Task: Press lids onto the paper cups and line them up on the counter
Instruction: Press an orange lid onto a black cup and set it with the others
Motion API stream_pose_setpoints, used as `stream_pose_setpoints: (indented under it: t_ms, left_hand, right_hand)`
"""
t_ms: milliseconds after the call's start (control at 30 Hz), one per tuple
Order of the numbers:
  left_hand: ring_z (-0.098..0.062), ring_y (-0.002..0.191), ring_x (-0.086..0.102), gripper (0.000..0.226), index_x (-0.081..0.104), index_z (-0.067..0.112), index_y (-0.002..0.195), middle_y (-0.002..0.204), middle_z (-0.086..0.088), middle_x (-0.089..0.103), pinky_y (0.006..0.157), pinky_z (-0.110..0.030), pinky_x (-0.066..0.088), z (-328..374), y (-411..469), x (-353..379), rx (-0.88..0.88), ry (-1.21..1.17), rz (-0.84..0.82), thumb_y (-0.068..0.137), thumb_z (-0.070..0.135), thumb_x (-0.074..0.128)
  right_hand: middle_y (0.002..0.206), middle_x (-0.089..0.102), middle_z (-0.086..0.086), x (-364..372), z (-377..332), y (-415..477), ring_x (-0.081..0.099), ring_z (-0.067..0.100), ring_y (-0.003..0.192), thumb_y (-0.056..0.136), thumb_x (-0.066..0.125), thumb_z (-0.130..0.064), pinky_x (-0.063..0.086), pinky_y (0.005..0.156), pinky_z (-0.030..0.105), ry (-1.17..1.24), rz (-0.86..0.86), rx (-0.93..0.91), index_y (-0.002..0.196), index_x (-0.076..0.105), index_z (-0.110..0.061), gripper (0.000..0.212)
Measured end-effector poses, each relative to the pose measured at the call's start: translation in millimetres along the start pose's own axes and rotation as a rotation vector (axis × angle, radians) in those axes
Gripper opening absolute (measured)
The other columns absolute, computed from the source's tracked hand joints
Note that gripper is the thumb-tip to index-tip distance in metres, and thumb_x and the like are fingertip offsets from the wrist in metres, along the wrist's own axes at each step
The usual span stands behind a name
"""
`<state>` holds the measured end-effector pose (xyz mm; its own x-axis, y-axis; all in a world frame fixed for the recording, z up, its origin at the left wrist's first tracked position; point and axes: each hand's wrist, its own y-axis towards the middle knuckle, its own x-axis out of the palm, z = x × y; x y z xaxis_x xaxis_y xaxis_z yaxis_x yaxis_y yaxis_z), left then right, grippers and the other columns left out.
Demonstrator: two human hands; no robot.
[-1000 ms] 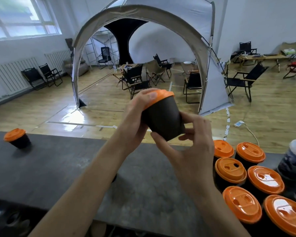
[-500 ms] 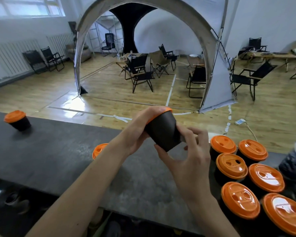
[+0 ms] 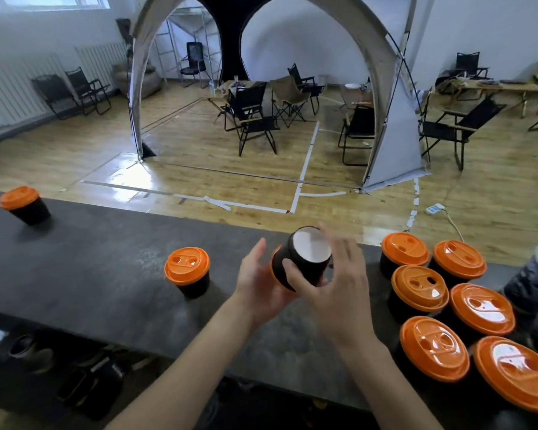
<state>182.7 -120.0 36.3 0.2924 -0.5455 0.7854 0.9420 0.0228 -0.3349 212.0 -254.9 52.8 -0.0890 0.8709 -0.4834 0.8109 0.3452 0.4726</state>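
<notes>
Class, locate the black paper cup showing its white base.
Head view, centre: black paper cup held by left hand and right hand above grey counter, between lone orange-lidded cup and six lidded cups.

Black cup (image 3: 311, 248) tilted between left hand (image 3: 258, 283) and right hand (image 3: 345, 293) — white end facing up, above counter (image 3: 106, 274).

The cup (image 3: 306, 270) has been turned over, so its white bottom is now seen on top and its orange lid (image 3: 273, 264) is pointed down and left. It has been brought lower, nearer the desk (image 3: 106, 274). The left hand (image 3: 261, 285), once wrapped over the lid, has been opened flat.
</notes>
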Motion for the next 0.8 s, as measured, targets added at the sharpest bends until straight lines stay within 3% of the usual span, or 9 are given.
stream_pose_setpoints:
  t_ms: [100,200,300,433,500,600,667,733,800]
  left_hand:
    - [-0.033,0.107,0.072,0.075,0.068,0.004,0.129,0.127,-0.020,0.069,0.081,-0.040,0.061,-11.5,0.6,-11.8,0.016,-0.017,-0.053,0.104,0.058,0.023]
    - [-0.032,0.120,0.065,0.074,0.060,0.007,0.140,0.138,-0.018,0.062,0.091,-0.043,0.057,-14.2,5.8,-18.6,0.021,-0.016,-0.069,0.104,0.061,0.024]
    - [-0.033,0.117,0.068,0.078,0.062,0.003,0.135,0.135,-0.020,0.064,0.089,-0.042,0.059,-9.8,9.1,-17.4,0.039,-0.023,-0.016,0.103,0.064,0.024]
    - [-0.033,0.121,0.065,0.080,0.065,-0.002,0.131,0.135,-0.021,0.064,0.096,-0.042,0.055,0.7,9.9,-6.4,0.020,0.086,0.060,0.096,0.067,0.045]
    - [-0.031,0.118,0.063,0.067,0.064,0.000,0.133,0.132,-0.019,0.066,0.097,-0.039,0.052,2.6,14.3,-4.4,0.006,0.249,0.090,0.092,0.052,0.066]
    - [-0.029,0.110,0.066,0.068,0.061,0.005,0.133,0.124,-0.016,0.069,0.089,-0.037,0.052,-2.5,27.3,-5.2,0.107,0.512,0.162,0.076,0.035,0.084]
    - [-0.025,0.114,0.066,0.067,0.057,0.016,0.132,0.126,-0.009,0.067,0.089,-0.032,0.057,-7.8,40.8,-6.1,0.321,0.857,0.221,0.075,0.029,0.090]
    - [-0.018,0.121,0.058,0.074,0.050,0.026,0.134,0.132,0.000,0.057,0.096,-0.030,0.054,-14.1,58.7,-7.2,0.536,1.203,0.192,0.073,0.037,0.091]
    - [-0.014,0.126,0.048,0.081,0.044,0.026,0.139,0.139,0.002,0.046,0.102,-0.027,0.047,-23.7,79.6,-4.2,0.680,1.395,0.118,0.074,0.040,0.089]
  right_hand:
    - [0.128,0.053,-0.004,-0.1,-1.3,5.5,0.044,0.012,0.120,0.081,0.072,-0.052,0.032,0.083,0.007,-0.109,-0.063,-0.006,0.148,0.047,-0.026,0.076]
    - [0.127,0.053,-0.005,-0.1,-3.9,8.5,0.045,0.014,0.120,0.080,0.076,-0.046,0.033,0.082,0.008,-0.135,-0.051,-0.040,0.145,0.050,-0.024,0.073]
    - [0.127,0.054,-0.007,0.8,-2.0,6.6,0.048,0.012,0.119,0.077,0.080,-0.041,0.037,0.085,0.008,-0.126,-0.037,-0.060,0.137,0.053,-0.022,0.068]
    - [0.122,0.054,-0.004,7.5,9.4,-3.0,0.052,0.012,0.114,0.073,0.087,-0.023,0.034,0.095,0.004,-0.013,0.037,-0.044,0.128,0.051,-0.017,0.067]
    - [0.123,0.054,-0.005,11.7,20.9,-14.0,0.053,0.005,0.116,0.071,0.090,-0.018,0.038,0.098,0.009,0.085,0.099,0.020,0.129,0.049,-0.017,0.071]
    - [0.130,0.052,-0.009,18.0,40.3,-33.4,0.053,0.003,0.124,0.074,0.088,-0.013,0.043,0.104,0.018,0.169,0.126,0.130,0.133,0.047,-0.021,0.073]
    - [0.134,0.053,-0.009,22.0,51.3,-43.2,0.054,0.004,0.125,0.081,0.084,-0.011,0.047,0.106,0.025,0.239,0.098,0.295,0.136,0.044,-0.026,0.070]
    - [0.139,0.053,-0.006,24.5,60.8,-49.4,0.052,0.005,0.128,0.087,0.078,-0.010,0.047,0.110,0.029,0.281,0.069,0.448,0.141,0.044,-0.024,0.066]
    - [0.142,0.051,-0.006,24.0,67.8,-54.0,0.049,0.003,0.130,0.092,0.072,-0.009,0.043,0.110,0.023,0.266,0.049,0.513,0.145,0.042,-0.023,0.063]
